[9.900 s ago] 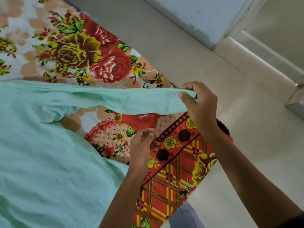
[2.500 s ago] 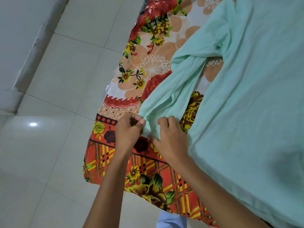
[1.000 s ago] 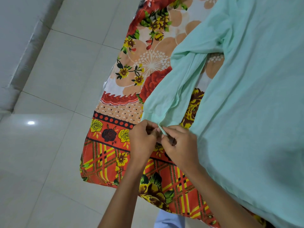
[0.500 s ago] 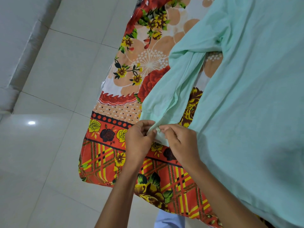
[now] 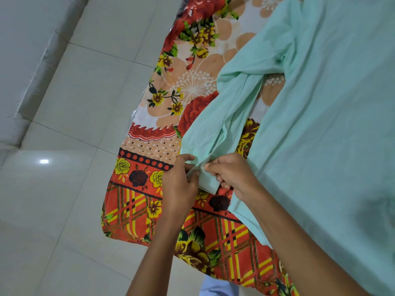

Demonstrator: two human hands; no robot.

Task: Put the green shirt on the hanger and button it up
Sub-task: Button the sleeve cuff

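My pale green shirt [image 5: 320, 129] lies spread on the floral bedsheet [image 5: 162, 133], sleeve trailing toward me. My left hand [image 5: 178, 184] and right hand [image 5: 234, 176] both pinch its cuff [image 5: 208, 181].

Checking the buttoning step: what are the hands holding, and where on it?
Both the left hand and right hand pinch the green shirt at its sleeve cuff.

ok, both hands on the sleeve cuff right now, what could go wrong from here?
1. The cuff is pinched only at fingertips by the left hand and right hand; that small grip may slip off.
2. The sleeve lies twisted, so it could stay folded.
3. The floral bedsheet overhangs the edge; tugging could drag it.
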